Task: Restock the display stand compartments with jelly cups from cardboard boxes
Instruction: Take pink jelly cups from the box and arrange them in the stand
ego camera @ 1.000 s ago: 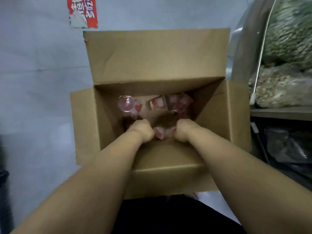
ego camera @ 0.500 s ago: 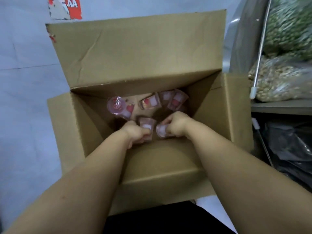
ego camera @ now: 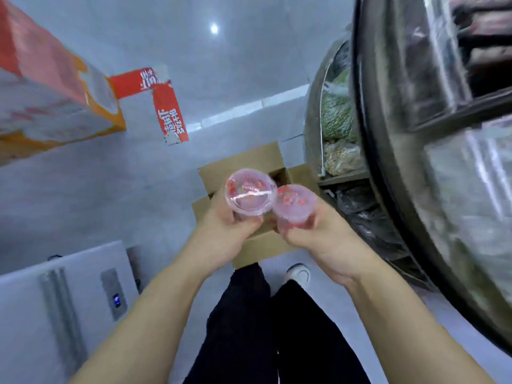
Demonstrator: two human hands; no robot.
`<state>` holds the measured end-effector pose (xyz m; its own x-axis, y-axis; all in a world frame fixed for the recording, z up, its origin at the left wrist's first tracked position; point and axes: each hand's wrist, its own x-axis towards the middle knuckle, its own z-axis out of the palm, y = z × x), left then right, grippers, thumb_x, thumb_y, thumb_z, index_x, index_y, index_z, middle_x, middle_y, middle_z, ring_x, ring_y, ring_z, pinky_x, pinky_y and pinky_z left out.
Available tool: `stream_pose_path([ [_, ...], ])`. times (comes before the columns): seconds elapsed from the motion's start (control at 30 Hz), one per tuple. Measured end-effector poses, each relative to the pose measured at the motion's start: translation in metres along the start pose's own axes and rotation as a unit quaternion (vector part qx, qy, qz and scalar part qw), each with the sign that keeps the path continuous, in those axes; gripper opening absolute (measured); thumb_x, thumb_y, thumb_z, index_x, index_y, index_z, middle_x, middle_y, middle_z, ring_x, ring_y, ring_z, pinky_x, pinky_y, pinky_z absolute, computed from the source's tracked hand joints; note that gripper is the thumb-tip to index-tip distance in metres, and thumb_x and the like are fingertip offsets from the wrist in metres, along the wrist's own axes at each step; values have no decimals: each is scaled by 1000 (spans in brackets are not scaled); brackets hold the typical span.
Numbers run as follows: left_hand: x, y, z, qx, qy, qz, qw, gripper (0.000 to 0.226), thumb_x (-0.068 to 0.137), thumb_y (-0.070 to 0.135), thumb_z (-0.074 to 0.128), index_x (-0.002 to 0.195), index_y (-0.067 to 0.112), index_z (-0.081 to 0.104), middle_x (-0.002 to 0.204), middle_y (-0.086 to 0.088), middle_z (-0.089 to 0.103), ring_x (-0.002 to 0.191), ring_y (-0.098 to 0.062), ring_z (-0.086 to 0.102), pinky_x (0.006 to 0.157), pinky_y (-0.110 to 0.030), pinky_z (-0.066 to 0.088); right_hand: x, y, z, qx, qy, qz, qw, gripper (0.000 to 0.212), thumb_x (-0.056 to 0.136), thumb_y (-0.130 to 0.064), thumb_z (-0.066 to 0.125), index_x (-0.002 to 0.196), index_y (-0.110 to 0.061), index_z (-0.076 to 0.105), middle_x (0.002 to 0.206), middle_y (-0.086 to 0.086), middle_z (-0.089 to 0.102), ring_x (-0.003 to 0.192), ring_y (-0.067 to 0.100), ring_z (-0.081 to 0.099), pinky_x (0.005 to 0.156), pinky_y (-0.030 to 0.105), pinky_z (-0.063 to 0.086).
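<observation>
- Right now, head view: your left hand (ego camera: 221, 234) grips one pink jelly cup (ego camera: 250, 192), fingers curled round its lower body, sealed lid facing up at the camera.
- Your right hand (ego camera: 318, 239) grips a second jelly cup (ego camera: 294, 202), fingers wrapped round its base; the lid is tilted slightly toward 11 o'clock.
- The two cups sit side by side with rims touching or overlapping; the left one stands a little higher in frame, at 10 o'clock from the right one.
- Both cups are held above the open cardboard box (ego camera: 249, 164), which rests on the pale floor (ego camera: 110, 195) directly behind your hands, at 12 o'clock from them. Box contents are hidden by the cups.
- The curved display stand (ego camera: 415, 167) fills the 3 o'clock side, blurred; bagged green and beige goods (ego camera: 336, 120) show on its lower shelf at 1 o'clock from the cups.
- At 10 o'clock, an orange and white carton (ego camera: 52, 101), and a red flattened strip (ego camera: 166, 106) on the floor beside it.
- At 8 o'clock, a white appliance (ego camera: 69, 295) with a small blue light.
- At 6 o'clock, your dark trousers (ego camera: 266, 328) and one white shoe (ego camera: 299, 273).
</observation>
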<state>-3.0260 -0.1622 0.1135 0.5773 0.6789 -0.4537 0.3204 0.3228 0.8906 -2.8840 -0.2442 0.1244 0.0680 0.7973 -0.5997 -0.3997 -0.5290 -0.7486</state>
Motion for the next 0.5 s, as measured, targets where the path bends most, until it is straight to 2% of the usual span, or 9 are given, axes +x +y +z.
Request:
stream_pose_path([
  [0.13,-44,119,11,32,-27,114,993,47,69,6,68,104,26,44,91,33,56,87,10,56,75,-7,42,-84,-95,16,-36,38,-115,992,40,66,-2,68,102,-15,58,81,-9,66,71,1,61,63,13,47],
  [0.2,-59,161,22,52,-33,168,984,51,67,9,74,102,24,41,89,32,55,84,10,55,74,-8,43,-121,-124,16,-65,81,-171,980,41,68,1,67,104,-16,57,82,-12,66,74,-1,61,66,12,47],
  [0.33,-82,209,58,80,-71,225,968,41,70,9,76,95,25,49,94,16,63,88,3,59,75,-8,43,-195,-152,-2,-141,170,-251,942,60,69,10,63,113,-29,50,95,-27,61,86,-9,58,72,6,43],
  [0.4,-87,226,84,90,-101,252,958,40,72,5,75,96,26,52,101,8,65,94,-2,61,79,-9,43,-229,-157,-17,-148,221,-268,926,66,66,12,60,116,-29,49,97,-27,59,85,-8,57,71,5,43],
  [0.5,-92,248,128,99,-139,304,937,38,72,-1,70,99,21,54,99,12,63,94,0,59,80,-8,41,-273,-161,-39,-139,281,-289,905,62,60,10,55,112,-25,48,92,-29,57,80,-11,55,68,3,41],
])
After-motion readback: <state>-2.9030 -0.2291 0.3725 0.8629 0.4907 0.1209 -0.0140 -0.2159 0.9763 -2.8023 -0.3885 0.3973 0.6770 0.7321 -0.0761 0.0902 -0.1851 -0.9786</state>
